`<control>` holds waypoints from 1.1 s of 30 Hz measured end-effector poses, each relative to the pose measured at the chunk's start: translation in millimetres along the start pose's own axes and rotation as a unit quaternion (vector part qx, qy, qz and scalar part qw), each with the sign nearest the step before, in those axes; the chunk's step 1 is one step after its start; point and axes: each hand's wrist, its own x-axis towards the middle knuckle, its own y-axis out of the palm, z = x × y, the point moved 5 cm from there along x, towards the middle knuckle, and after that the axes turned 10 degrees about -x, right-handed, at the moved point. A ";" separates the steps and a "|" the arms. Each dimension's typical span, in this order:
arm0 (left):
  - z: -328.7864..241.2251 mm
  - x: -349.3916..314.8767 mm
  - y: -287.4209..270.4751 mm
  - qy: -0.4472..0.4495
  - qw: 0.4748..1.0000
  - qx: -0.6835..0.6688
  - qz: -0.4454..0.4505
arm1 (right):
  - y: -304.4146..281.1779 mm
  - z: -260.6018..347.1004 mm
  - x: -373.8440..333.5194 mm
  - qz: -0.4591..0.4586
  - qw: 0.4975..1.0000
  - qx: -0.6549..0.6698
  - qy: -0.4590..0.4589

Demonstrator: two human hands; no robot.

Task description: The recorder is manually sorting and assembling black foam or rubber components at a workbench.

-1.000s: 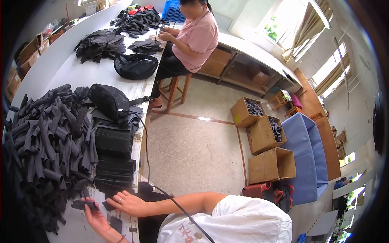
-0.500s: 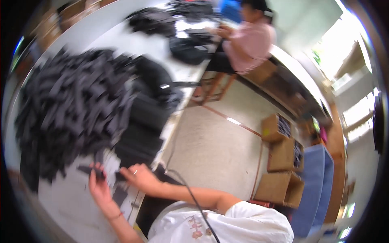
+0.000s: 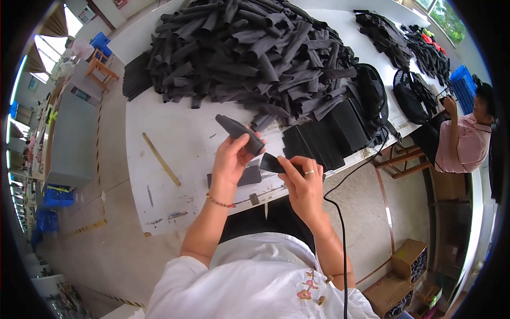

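Observation:
My left hand (image 3: 232,155) is closed round a folded dark grey fabric piece (image 3: 236,130), which points up and to the left. Between the thumb and fingers of my right hand (image 3: 302,178) is a small flat black piece (image 3: 271,163), its tip just beside the lower end of the grey one. Whether the two touch I cannot tell. Under my hands, a dark grey rectangular strip (image 3: 248,177) lies near the table's front edge, partly covered by my left wrist. Beyond them rises a large heap of dark grey fabric pieces (image 3: 260,58).
Flat black pieces (image 3: 324,137) lie overlapped right of my hands, beside a black mesh bag (image 3: 370,87). A yellowish ruler-like strip (image 3: 161,159) rests on the white table (image 3: 180,127). A black cable (image 3: 340,223) hangs by my right arm. Another person (image 3: 465,135) sits far right.
The view has swung, so the heap and table now sit more central and my hands appear higher up. My left hand still holds a dark piece; the black piece in my right now shows clearly.

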 end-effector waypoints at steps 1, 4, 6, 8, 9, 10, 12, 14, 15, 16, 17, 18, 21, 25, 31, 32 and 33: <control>1.9 0.1 -1.2 -0.007 1.000 0.005 0.006 | -1.0 2.4 0.7 -0.008 0.999 -0.039 -0.020; 3.9 -2.1 2.0 -0.014 0.999 0.038 0.005 | -2.4 6.7 4.0 -0.025 0.995 -0.088 -0.044; 3.7 -5.8 1.0 -0.018 0.999 0.047 0.007 | -1.4 8.7 3.8 -0.027 0.993 -0.098 -0.058; 5.0 -6.9 -0.4 -0.023 0.998 0.054 0.008 | -1.1 8.6 4.6 -0.034 0.993 -0.097 -0.065; 6.3 -6.4 -1.5 -0.034 0.998 0.058 0.013 | -0.8 7.9 4.6 -0.036 0.992 -0.102 -0.067; 7.6 -6.3 -2.1 -0.046 0.997 0.063 0.018 | -0.7 7.7 4.6 -0.037 0.991 -0.108 -0.068; 9.7 -7.7 -3.2 -0.044 0.997 0.063 0.010 | -2.8 7.4 5.9 -0.041 0.992 -0.103 -0.064; 9.4 -9.0 -4.0 -0.042 0.997 0.064 0.003 | -4.3 4.5 7.0 -0.044 0.990 -0.118 -0.060; 9.8 -9.6 -3.1 -0.046 0.997 0.060 0.009 | -4.8 3.1 7.1 -0.042 0.990 -0.122 -0.060; 10.3 -10.5 -1.9 -0.050 0.997 0.055 0.015 | -5.2 2.6 6.7 -0.044 0.990 -0.121 -0.062; 10.7 -11.9 -0.7 -0.048 0.997 0.056 0.016 | -5.0 2.0 6.0 -0.044 0.989 -0.125 -0.062; 11.0 -13.2 0.7 -0.042 0.998 0.049 0.016 | -4.6 1.4 5.8 -0.044 0.989 -0.129 -0.064; 13.6 -16.1 3.7 -0.020 0.999 0.039 0.015 | -2.9 0.2 3.5 -0.048 0.985 -0.148 -0.069; 15.6 -20.1 9.0 0.014 0.999 0.049 0.009 | -2.3 1.7 1.4 -0.070 0.981 -0.165 -0.078; 18.9 -27.6 20.8 0.087 0.991 0.106 -0.005 | 4.1 7.8 2.1 -0.084 0.979 -0.176 -0.060; 20.3 -28.6 23.6 0.087 0.991 0.106 -0.005 | 4.8 11.1 3.2 -0.097 0.979 -0.170 -0.052; 20.2 -30.6 27.0 0.097 0.990 0.104 0.005 | 5.9 12.6 3.7 -0.110 0.979 -0.163 -0.045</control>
